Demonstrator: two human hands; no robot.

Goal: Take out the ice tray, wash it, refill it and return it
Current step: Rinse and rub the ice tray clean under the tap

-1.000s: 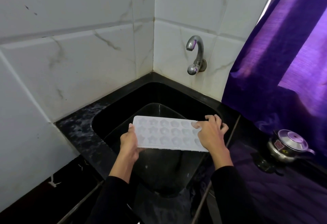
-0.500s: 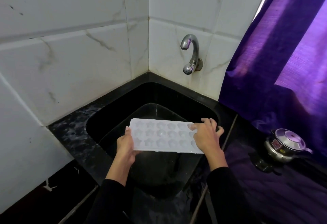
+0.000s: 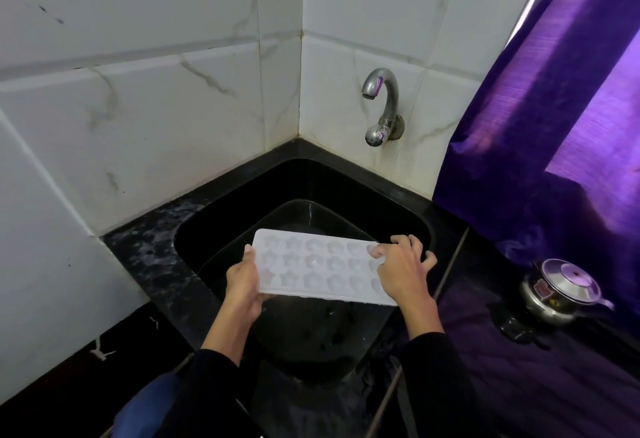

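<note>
A white ice tray [image 3: 313, 266] with star and round moulds is held level over the black sink [image 3: 221, 216]. My left hand [image 3: 244, 282] grips the tray's left end, thumb on its top edge. My right hand [image 3: 401, 273] holds the right end, fingers curled over the far edge and thumb pressed on a mould. A metal tap [image 3: 381, 105] sticks out of the tiled wall above the sink's far right corner; no water runs from it. I cannot tell if the moulds hold anything.
A black tub [image 3: 332, 333] sits inside the sink under the tray. White marbled tiles form the corner behind. A purple curtain [image 3: 554, 126] hangs at the right. A steel pressure cooker [image 3: 561, 290] stands on the dark counter to the right.
The tray and both hands keep the same grip over the sink. The view has shifted slightly, so the tap sits a little further left in the frame.
</note>
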